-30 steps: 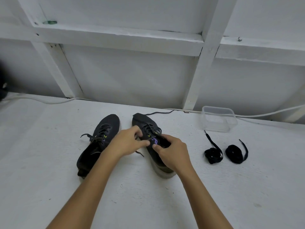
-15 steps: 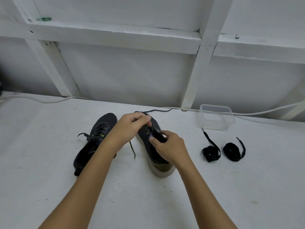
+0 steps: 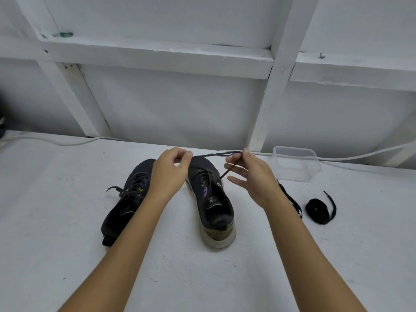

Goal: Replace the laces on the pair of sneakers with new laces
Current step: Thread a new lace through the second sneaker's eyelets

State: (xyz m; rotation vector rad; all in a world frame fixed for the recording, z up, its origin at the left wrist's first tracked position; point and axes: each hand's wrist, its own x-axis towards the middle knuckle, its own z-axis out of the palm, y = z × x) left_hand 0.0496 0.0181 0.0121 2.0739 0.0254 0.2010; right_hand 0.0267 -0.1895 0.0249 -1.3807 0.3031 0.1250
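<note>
The task is only beginning: the left hand and right hand are each pinching the old lace out of the right sneaker, while the left sneaker is sitting fully laced and both coiled new laces are lying untouched on the bench at right.

A white-painted wall with wooden framing beams rises behind a white floor.

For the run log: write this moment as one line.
step: unlacing right sneaker | left hand: pinches lace | right hand: pinches lace | left sneaker: laced | new laces: coiled, untouched
</note>
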